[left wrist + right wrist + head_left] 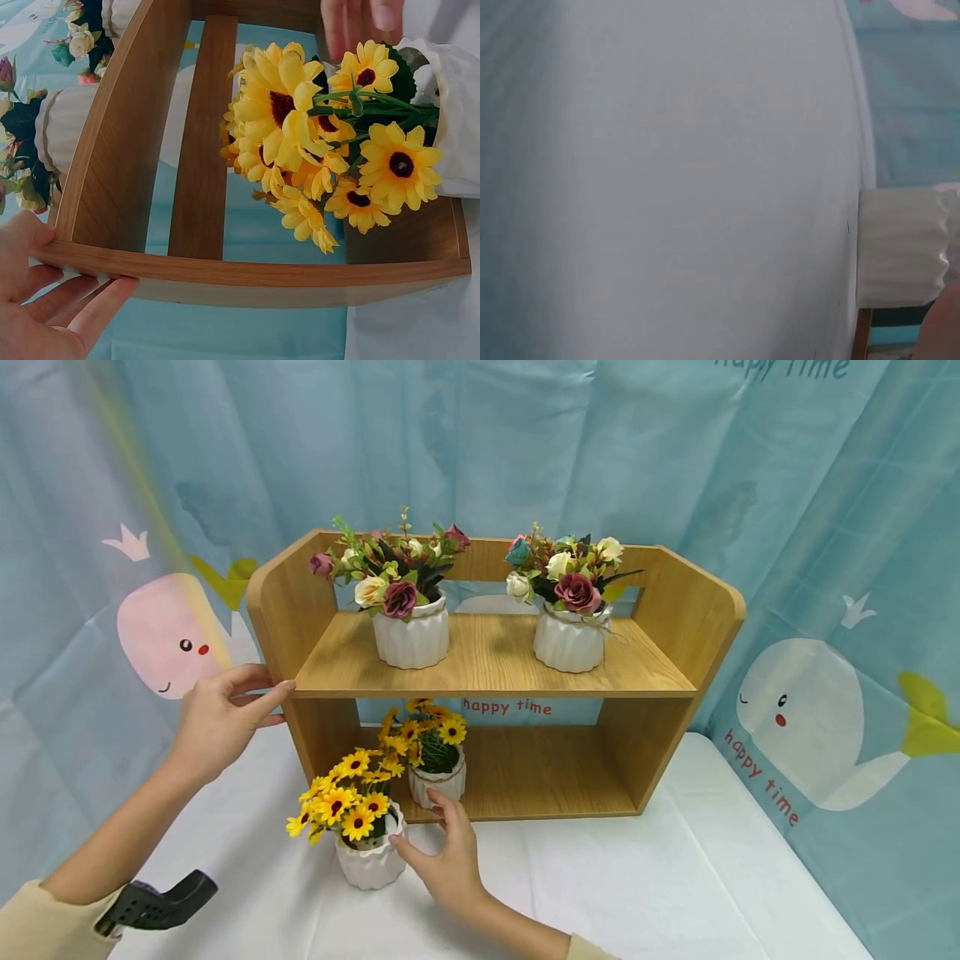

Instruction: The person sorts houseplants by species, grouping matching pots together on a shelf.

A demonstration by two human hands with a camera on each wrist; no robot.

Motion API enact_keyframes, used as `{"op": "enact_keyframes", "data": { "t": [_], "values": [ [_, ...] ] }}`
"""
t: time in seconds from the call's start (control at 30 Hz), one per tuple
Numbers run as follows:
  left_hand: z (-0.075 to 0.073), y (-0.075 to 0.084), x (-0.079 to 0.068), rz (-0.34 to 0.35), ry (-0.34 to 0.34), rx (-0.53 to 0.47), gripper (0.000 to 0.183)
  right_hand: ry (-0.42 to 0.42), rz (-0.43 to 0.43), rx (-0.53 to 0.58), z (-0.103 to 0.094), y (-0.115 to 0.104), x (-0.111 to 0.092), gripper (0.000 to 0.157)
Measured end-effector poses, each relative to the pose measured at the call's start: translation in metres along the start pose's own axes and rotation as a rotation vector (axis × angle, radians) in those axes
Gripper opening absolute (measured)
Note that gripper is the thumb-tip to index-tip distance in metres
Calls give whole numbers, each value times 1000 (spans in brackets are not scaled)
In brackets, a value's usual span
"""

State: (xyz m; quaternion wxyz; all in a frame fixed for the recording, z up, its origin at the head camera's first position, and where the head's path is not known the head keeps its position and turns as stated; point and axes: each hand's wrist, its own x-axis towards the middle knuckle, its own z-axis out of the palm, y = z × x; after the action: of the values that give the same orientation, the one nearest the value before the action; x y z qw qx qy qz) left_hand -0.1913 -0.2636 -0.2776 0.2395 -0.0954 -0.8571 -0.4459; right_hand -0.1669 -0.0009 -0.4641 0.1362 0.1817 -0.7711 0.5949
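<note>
My left hand (228, 714) grips the left side panel of a two-tier wooden shelf (495, 693), thumb on its front edge and fingers along the outer face. On the white tablecloth in front stands a white fluted pot of yellow sunflowers (371, 864), its flowers leaning left. My right hand (453, 860) is at this pot's right side, thumb at the rim and fingers spread. Behind, a second sunflower pot (438, 781) sits on the lower tier at the left, close to my right index fingertip. In the right wrist view part of a white pot (900, 247) shows.
Two white pots of mixed roses stand on the upper tier, one left (412, 635) and one right (570, 639). A blue printed curtain (510, 452) hangs behind and at the sides. White cloth (600, 885) covers the table.
</note>
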Motion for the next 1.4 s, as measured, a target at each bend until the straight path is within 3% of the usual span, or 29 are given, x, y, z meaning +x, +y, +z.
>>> {"op": "enact_keyframes", "data": {
  "t": [0.37,0.67,1.03,1.4],
  "values": [
    [0,0,1,-5,-10,-3,32,-140,55,-11,19,-2,-4,76],
    [1,0,1,7,-8,-2,32,-193,147,86,28,-3,-1,90],
    [0,0,1,4,-7,-4,32,-166,106,25,32,-4,0,89],
    [0,0,0,5,-5,-3,33,-153,137,17,27,-10,2,88]
  ]
}}
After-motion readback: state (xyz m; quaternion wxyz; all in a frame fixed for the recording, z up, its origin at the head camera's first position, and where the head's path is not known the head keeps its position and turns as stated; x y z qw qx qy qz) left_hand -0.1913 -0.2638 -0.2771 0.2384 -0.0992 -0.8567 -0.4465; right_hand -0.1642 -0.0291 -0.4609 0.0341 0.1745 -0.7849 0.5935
